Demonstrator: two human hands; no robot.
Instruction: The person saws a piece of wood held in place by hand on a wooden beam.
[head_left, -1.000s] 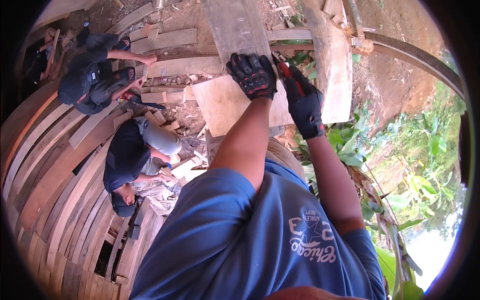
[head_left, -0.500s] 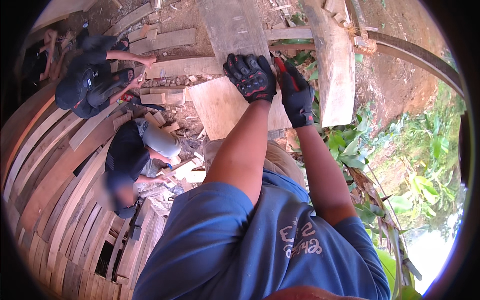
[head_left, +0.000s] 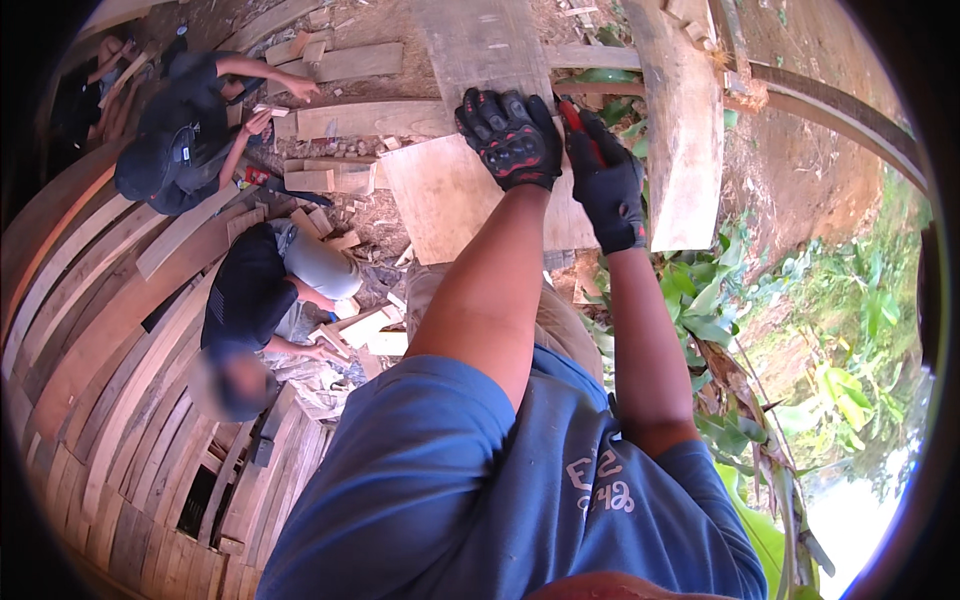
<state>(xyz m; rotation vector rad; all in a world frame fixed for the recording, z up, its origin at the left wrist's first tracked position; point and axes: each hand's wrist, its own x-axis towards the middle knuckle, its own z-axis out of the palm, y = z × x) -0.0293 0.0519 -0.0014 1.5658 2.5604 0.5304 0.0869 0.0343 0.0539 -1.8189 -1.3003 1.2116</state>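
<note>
Both my hands wear black gloves with red trim. My left hand [head_left: 508, 140] lies flat, palm down and fingers spread a little, where a pale squarish wooden board [head_left: 428, 205] meets a long greyish plank [head_left: 478, 45]. The pale board lies across the plank's near end. Beside it my right hand [head_left: 606, 180] is turned on its side along the right edge of the wood, fingers stretched out and palm facing inward. Neither hand is wrapped round anything. My right palm is mostly hidden.
A thick plank [head_left: 685, 150] stands close to my right hand, with leafy plants [head_left: 700, 300] below it. Two people in dark shirts handle wood pieces at left; another is partly visible at far left. Offcuts [head_left: 350, 178] and stacked boards [head_left: 110, 340] lie there.
The view has shifted slightly; my hands keep nearly the same places on the wood. The upper-left co-worker's hands have moved apart, one holding a small wood piece.
</note>
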